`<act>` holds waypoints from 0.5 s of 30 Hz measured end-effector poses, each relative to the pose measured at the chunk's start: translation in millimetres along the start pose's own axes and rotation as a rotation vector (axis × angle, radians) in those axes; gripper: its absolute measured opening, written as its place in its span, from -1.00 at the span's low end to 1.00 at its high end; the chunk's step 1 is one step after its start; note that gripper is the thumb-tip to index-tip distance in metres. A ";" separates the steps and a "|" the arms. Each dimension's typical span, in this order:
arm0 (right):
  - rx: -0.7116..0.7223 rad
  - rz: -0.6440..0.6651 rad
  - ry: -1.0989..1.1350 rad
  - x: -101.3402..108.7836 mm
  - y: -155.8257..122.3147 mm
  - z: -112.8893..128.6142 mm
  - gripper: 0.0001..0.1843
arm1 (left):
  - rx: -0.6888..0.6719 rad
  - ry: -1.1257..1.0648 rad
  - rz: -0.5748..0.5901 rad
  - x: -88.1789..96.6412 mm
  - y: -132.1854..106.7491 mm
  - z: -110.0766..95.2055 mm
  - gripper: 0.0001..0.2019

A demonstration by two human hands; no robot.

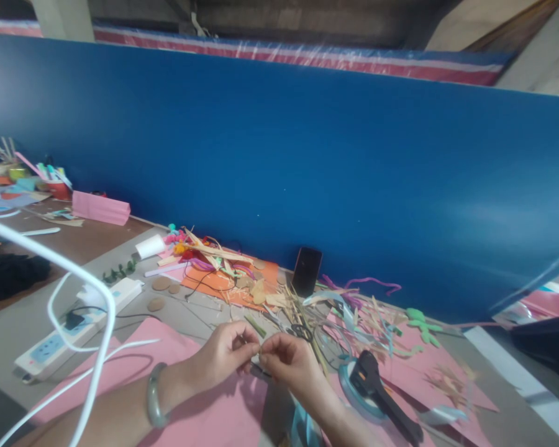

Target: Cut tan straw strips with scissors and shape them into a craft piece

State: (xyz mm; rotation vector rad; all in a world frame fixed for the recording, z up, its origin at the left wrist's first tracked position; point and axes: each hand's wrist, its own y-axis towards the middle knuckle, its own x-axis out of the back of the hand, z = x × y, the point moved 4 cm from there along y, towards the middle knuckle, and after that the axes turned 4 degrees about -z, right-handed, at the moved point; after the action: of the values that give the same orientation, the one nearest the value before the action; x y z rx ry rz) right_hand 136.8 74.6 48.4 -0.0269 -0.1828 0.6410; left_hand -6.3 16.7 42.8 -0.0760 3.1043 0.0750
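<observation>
Head-worn view, forward and down over table [177, 318]

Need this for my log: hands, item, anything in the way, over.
Left hand and right hand pinched, fingertips close together. Anything between them too small to identify. Green strip just beyond. White cable crosses view of left forearm.

Power strip [89, 321]: no lettering can be read
Phone [306, 272]: dark screen, no readable words or numbers
Glue gun [375, 388]: no brand can be made out
White cup [149, 247]: no readable print
Blue partition [284, 136]: no signs
</observation>
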 end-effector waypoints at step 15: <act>0.029 -0.042 -0.057 -1.0 -6.2 13.4 -0.85 | 0.063 -0.180 0.139 -2.2 3.5 2.4 -0.72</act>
State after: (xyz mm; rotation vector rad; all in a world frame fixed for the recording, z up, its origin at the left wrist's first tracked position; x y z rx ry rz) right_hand 137.3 68.7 61.9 0.0227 -0.2291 0.6026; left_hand -4.1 20.4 40.7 0.1405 2.9251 -0.0123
